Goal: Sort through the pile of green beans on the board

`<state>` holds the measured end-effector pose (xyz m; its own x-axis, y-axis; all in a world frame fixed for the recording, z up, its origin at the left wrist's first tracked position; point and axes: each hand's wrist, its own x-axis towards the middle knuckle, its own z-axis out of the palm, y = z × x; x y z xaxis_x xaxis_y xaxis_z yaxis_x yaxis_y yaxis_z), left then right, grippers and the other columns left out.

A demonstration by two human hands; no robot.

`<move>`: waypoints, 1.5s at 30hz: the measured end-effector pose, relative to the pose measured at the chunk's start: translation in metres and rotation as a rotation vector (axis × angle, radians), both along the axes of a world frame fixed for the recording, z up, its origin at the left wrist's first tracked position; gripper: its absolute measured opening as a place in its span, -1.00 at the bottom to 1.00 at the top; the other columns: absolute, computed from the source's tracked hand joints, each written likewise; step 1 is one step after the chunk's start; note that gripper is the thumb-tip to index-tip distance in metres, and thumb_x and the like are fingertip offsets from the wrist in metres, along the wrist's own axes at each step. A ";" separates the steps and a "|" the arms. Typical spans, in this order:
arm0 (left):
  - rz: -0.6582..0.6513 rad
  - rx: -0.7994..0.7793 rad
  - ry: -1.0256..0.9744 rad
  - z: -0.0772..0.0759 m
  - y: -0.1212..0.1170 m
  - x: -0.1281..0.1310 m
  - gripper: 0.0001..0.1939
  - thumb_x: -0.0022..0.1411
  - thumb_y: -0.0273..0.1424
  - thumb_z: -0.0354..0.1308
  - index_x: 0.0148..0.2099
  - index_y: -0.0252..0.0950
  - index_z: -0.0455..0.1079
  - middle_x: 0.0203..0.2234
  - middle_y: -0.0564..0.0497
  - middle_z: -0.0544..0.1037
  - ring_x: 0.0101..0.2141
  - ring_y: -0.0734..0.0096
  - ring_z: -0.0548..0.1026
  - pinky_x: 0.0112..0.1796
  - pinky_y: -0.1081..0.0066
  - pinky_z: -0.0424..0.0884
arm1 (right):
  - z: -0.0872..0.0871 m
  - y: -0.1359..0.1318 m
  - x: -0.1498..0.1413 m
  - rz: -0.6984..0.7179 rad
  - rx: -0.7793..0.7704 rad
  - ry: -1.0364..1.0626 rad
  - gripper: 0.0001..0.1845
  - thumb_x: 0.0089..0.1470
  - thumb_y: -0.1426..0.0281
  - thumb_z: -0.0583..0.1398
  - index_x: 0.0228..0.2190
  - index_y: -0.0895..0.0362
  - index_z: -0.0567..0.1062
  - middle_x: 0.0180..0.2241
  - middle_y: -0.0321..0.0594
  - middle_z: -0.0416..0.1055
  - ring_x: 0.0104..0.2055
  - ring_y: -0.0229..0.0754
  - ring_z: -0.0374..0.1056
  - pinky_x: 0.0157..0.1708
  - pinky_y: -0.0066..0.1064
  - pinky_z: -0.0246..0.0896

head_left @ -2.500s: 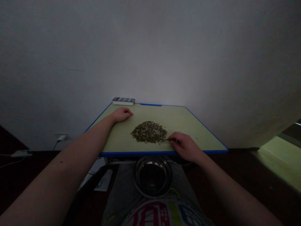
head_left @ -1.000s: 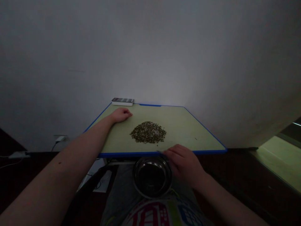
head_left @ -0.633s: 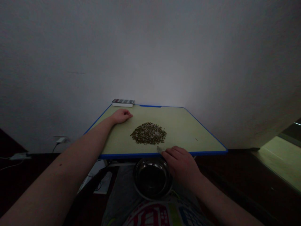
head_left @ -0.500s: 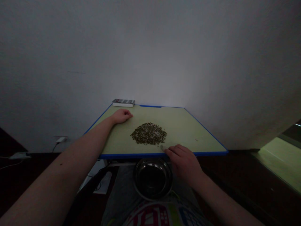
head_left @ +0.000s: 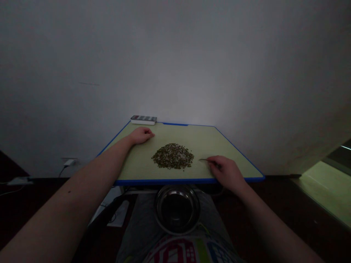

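Note:
A low heap of small greenish-brown grains mixed with whitish ones (head_left: 172, 156) lies on the pale yellow-green tabletop (head_left: 208, 140). Left of the heap and towards the back, my left hand (head_left: 141, 135) rests on the tabletop with its fingers curled in. I see nothing between those fingers. My right hand (head_left: 226, 171) is just right of the heap, thumb and fingers pinched on a thin stick-like tool (head_left: 203, 159). The tool's tip points left at the grains, a little apart from them. Its exact kind is too small to make out.
A shiny metal bowl (head_left: 177, 210) sits on my lap below the blue table edge (head_left: 164, 181). By the back left corner stands a white box with a dark patterned top (head_left: 143, 120). A wall (head_left: 175, 73) rises behind the table. A plugged-in charger (head_left: 69, 162) is low at left.
My right hand has moved from the front table edge up and to the right, taking the thin tool along. My left hand and the heap look the same.

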<state>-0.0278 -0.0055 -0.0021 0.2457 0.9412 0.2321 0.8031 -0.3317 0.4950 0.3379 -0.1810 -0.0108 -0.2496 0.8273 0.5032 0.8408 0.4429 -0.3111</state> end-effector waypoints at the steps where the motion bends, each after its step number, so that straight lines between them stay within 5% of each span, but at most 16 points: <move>1: -0.002 0.004 0.003 0.000 0.000 0.000 -0.65 -0.06 -0.08 0.00 -0.48 -0.27 0.36 -0.63 0.05 0.42 -0.51 0.38 0.35 -0.48 0.42 0.23 | 0.000 0.003 0.003 -0.020 -0.010 0.037 -0.76 0.01 0.42 0.08 -0.27 0.14 0.50 -0.33 -0.16 0.49 -0.30 -0.16 0.38 -0.31 -0.34 0.27; 6: -0.002 0.028 0.027 -0.003 0.004 -0.002 -0.64 -0.05 -0.06 0.00 -0.47 -0.26 0.36 -0.62 0.05 0.42 -0.51 0.38 0.34 -0.49 0.43 0.21 | 0.004 -0.007 0.001 -0.040 -0.002 0.117 -0.77 0.02 0.38 0.09 -0.29 0.14 0.49 -0.39 -0.19 0.48 -0.38 -0.19 0.37 -0.39 -0.38 0.26; 16: 0.001 0.003 0.021 0.000 0.001 0.000 -0.64 -0.07 -0.08 0.01 -0.45 -0.27 0.39 -0.60 0.04 0.44 -0.49 0.38 0.36 -0.47 0.43 0.22 | -0.003 -0.022 -0.033 0.163 0.071 -0.120 -0.71 0.01 0.55 0.06 -0.24 0.14 0.49 -0.29 -0.13 0.46 -0.23 -0.14 0.31 -0.20 -0.31 0.23; 26: 0.005 0.003 0.023 0.003 -0.004 0.002 -0.66 -0.06 -0.09 0.00 -0.46 -0.27 0.37 -0.60 0.04 0.45 -0.49 0.37 0.37 -0.47 0.43 0.24 | -0.001 -0.003 -0.013 0.035 0.039 -0.182 -0.72 -0.01 0.52 0.07 -0.26 0.13 0.51 -0.30 -0.16 0.48 -0.23 -0.13 0.33 -0.21 -0.31 0.22; 36: -0.003 0.011 0.020 0.004 -0.005 0.003 -0.67 -0.05 -0.09 0.00 -0.50 -0.27 0.34 -0.64 0.06 0.40 -0.50 0.37 0.35 -0.47 0.42 0.23 | 0.008 0.021 0.008 -0.128 0.005 -0.006 -0.76 -0.01 0.41 0.10 -0.29 0.15 0.50 -0.36 -0.18 0.49 -0.37 -0.18 0.37 -0.36 -0.39 0.23; 45: 0.002 -0.004 0.002 0.005 -0.006 0.003 -0.64 -0.07 -0.09 0.01 -0.46 -0.29 0.37 -0.62 0.05 0.42 -0.51 0.38 0.36 -0.47 0.43 0.24 | 0.004 -0.003 -0.029 0.080 0.016 -0.162 -0.73 0.01 0.50 0.06 -0.27 0.14 0.50 -0.30 -0.18 0.48 -0.24 -0.18 0.35 -0.21 -0.39 0.20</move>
<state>-0.0246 -0.0112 0.0025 0.2442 0.9426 0.2280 0.8046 -0.3281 0.4949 0.3085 -0.1835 -0.0070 -0.3935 0.7935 0.4642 0.8412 0.5144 -0.1663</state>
